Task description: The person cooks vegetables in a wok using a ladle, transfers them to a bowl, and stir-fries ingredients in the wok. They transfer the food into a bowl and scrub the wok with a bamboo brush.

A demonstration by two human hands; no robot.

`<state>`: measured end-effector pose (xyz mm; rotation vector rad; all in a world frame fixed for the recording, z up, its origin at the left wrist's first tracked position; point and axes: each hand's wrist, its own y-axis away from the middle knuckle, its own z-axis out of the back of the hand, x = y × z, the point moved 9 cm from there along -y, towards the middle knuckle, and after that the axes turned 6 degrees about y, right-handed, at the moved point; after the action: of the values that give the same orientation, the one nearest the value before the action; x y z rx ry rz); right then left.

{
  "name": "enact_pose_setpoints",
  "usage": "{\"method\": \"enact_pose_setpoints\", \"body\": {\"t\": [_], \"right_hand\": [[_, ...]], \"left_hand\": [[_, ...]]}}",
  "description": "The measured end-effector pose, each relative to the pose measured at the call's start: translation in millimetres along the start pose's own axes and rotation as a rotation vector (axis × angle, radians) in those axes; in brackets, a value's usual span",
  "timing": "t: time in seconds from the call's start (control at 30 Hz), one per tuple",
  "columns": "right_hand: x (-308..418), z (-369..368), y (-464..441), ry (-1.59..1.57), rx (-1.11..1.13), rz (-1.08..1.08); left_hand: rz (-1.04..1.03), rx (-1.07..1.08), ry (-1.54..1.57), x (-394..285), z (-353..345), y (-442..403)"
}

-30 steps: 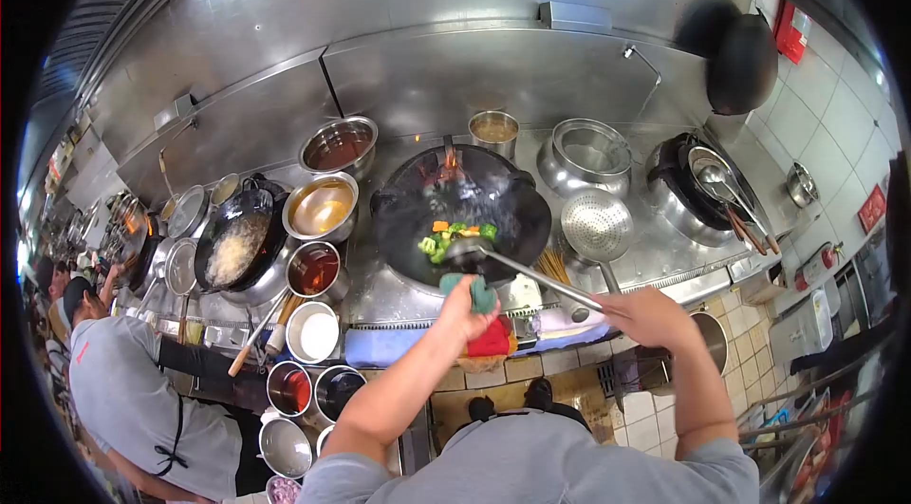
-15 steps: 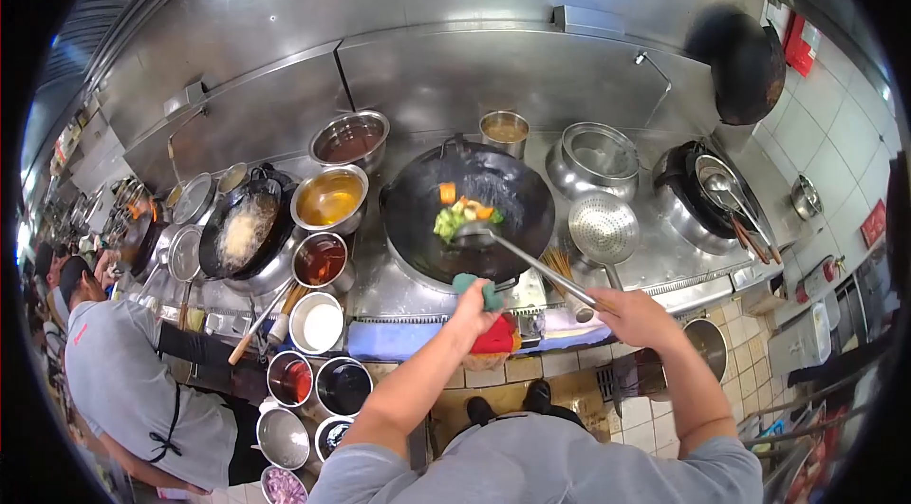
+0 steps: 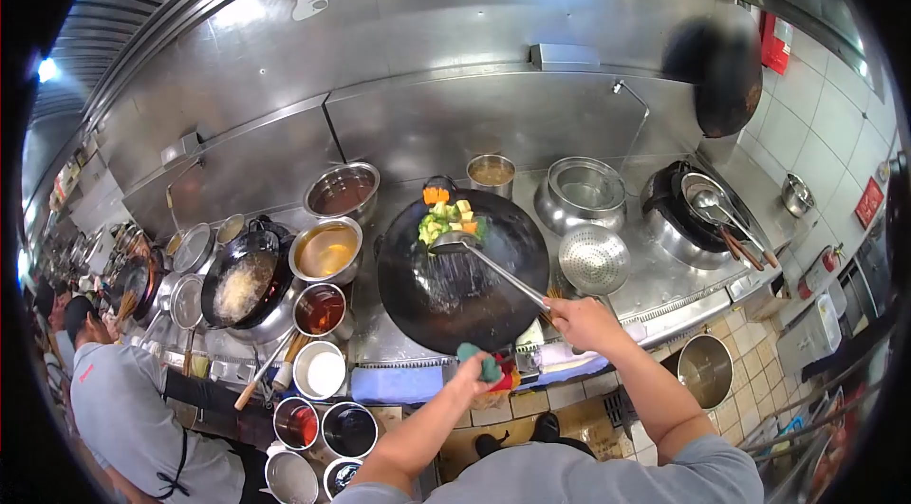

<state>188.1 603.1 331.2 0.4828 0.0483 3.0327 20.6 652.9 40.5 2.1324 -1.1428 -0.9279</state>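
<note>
A large black wok (image 3: pixel 465 300) is tilted toward me at the middle of the stove. My left hand (image 3: pixel 469 379) grips its near rim through a folded green cloth (image 3: pixel 488 367). In my right hand (image 3: pixel 581 324) is the handle of a long metal ladle (image 3: pixel 503 273), whose bowl lies against the food. Chopped vegetables (image 3: pixel 451 221), green, orange and pale yellow, are bunched at the wok's far edge, with some orange pieces at the very rim. The lower inside of the wok shows dark and shiny.
Left of the wok stand bowls of brown sauce (image 3: pixel 342 191) and yellow liquid (image 3: pixel 325 251), and a pot of red liquid (image 3: pixel 320 308). A perforated skimmer (image 3: pixel 594 260) and a lidded pot (image 3: pixel 581 196) are on the right. A co-worker (image 3: pixel 142 409) stands at left near another wok (image 3: pixel 245 286).
The wok has tipped up toward me, and the vegetables have moved from its middle to the far edge. The ladle and my right hand have shifted left and forward. Earlier flames no longer show.
</note>
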Motion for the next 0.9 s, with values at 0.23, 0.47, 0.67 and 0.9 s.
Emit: {"method": "enact_pose_setpoints", "body": {"t": [0.23,0.47,0.67,0.9], "right_hand": [[-35,1,24,-0.267,0.108,-0.032],[-71,-8,25,-0.764,0.201,-0.481],[15,-14,20,-1.410,0.445,-0.537],[35,-28,23,-2.210,0.766,-0.710]], "left_hand": [[-0.087,0.056,0.185,-46,-72,44],[-0.453,-0.079,-0.152,-59,-81,74],[-0.699,-0.198,-0.140,-5,-11,9],[-0.090,0.082,0.282,-9,-83,102]]}}
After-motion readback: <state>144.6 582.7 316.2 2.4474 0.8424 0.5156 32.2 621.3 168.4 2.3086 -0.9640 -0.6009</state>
